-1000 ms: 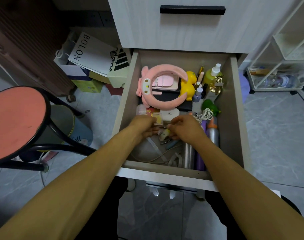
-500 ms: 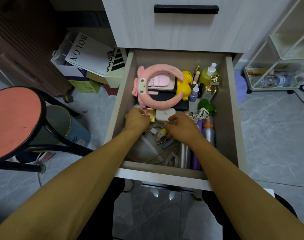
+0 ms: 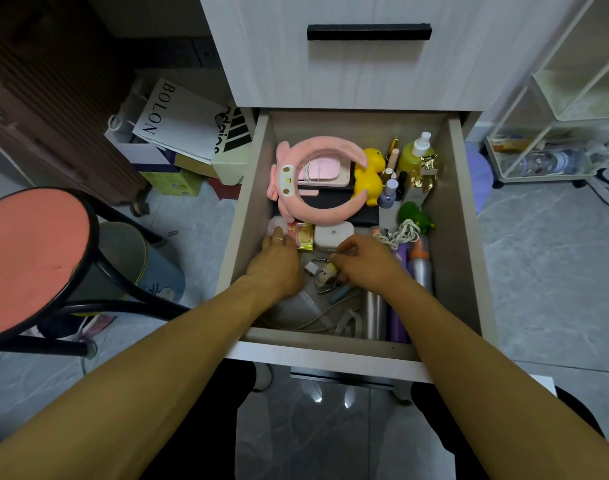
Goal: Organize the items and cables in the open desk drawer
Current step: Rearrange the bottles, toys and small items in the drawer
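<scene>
Head view, frame centre: left hand presses small clear plastic case; right hand pinches small cream figurine charm; sorting underway, next likely regrouping.

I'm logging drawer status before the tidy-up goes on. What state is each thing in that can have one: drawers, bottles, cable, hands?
Lower drawer: pulled open, full of items.
Upper drawer: closed.
Yellow-green spray bottle: upright, white spray head on.
White cable: bundled in a loose coil.
Left hand: fingers reach a small clear item; grip unclear.
Right hand: fingers curled beside a small keychain figure; grip unclear.
</scene>
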The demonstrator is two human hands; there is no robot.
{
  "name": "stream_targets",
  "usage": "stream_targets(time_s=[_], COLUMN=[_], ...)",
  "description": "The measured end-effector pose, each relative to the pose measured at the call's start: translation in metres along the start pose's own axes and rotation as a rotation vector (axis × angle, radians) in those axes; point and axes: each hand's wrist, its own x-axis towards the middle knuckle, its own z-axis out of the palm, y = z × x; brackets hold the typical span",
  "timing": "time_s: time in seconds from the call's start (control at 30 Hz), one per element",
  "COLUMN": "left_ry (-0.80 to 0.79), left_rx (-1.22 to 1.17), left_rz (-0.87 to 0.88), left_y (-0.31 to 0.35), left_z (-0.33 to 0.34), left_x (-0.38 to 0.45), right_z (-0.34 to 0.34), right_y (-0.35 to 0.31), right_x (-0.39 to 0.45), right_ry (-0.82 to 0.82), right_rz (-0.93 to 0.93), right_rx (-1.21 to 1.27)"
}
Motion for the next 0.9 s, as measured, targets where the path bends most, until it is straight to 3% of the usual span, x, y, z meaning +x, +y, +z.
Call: stream_targets(time_s=[0.23,0.4,0.57,0.77,0.9], left_ry=[0.005,0.224,-0.045,-0.101,-0.159], left_rx=[-0.036,-0.147,0.011,0.094,0.201], left_rz=[-0.018,0.093,0.135,0.173,0.184], left_y=[0.001,-0.001,-0.002,-0.002,0.001], left_z=[0.0,-0.017,-0.025,-0.025,-0.011], left_x=[-0.003,-0.007,-0.019,-0.013,-0.006], right_z=[-0.001,-0.007,0.0,0.011,0.013], right_y=[0.001,-0.003,0.004,-0.001,0.001], right_x=[-0.004,-0.01,-0.016,-0.022,-0.023], right_ry=[-0.018,-0.018,-0.098,-0.258,-0.329], right_rz=[-0.029,-0.077,-0.154,-0.2,-0.212], right_rx=[-0.075,-0.157,-0.457,-0.827,-0.899])
